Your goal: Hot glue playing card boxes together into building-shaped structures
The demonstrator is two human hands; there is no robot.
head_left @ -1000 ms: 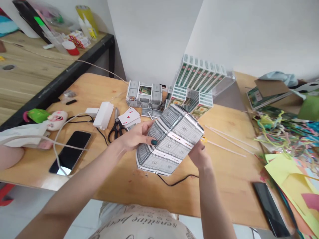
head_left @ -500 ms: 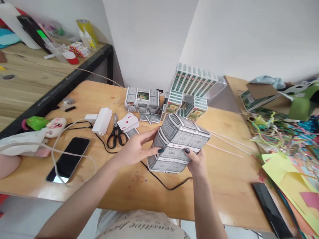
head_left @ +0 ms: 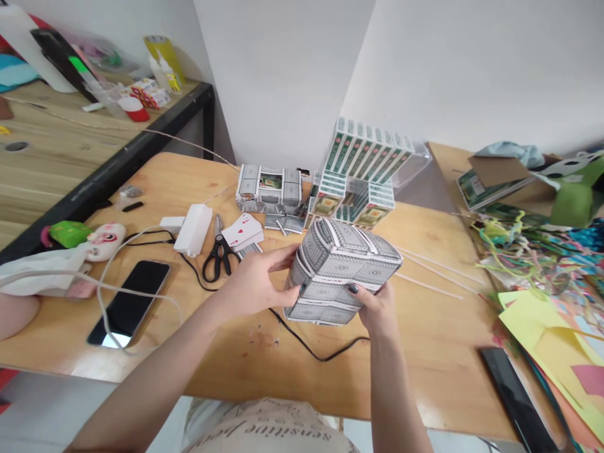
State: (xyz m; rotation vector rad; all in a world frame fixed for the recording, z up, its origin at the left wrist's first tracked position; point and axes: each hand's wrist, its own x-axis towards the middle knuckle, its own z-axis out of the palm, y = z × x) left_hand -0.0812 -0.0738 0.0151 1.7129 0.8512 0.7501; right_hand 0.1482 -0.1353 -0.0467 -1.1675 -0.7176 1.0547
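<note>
Playing-card box (head_left: pixel 342 270) is held by our left hand (head_left: pixel 257 283) and our right hand (head_left: pixel 377 308), over the middle of the surface (head_left: pixel 438 358), between its far and near edges, and tilted. Our left hand clasps its left end; our right hand holds the lower right, thumb on the face, its other fingers mostly hidden. Every side we can see is clad in grey patterned card backs, with white strips showing between rows; those seams look uncovered to us. Whether the underside is finished we cannot tell. Toward the far edge stands a second card-clad piece (head_left: pixel 268 200), near green card packs (head_left: pixel 368 151). Loose cards (head_left: pixel 243 231) and black-handled scissors (head_left: pixel 219 250) lie left of our box, untouched by us.
</note>
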